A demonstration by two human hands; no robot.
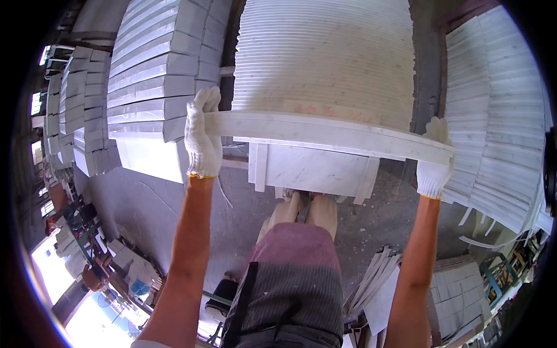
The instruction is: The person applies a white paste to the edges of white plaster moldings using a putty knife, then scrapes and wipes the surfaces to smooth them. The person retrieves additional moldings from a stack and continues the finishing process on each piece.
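Note:
A long white marble strip [331, 133] with faint grey veins runs crosswise in front of me, tilted slightly down to the right. My left hand [202, 134], in a white knit glove with an orange cuff, grips its left end, fingers pointing up along it. At the opposite end my right hand [433, 173], gloved alike, is closed on the strip; part of that hand is hidden behind it. Just beyond lies a tall stack of thin white marble strips [325, 64], with faint reddish marks near its front. Below the held strip, a white marble panel [313, 167] shows between narrow upright pieces.
White boxes [151, 69] stand piled at the left, and another stack of pale strips [493, 116] rises at the right. Loose thin strips [374, 278] lean beside a box stack [461, 296] at lower right. The grey concrete floor [139, 203] carries small debris.

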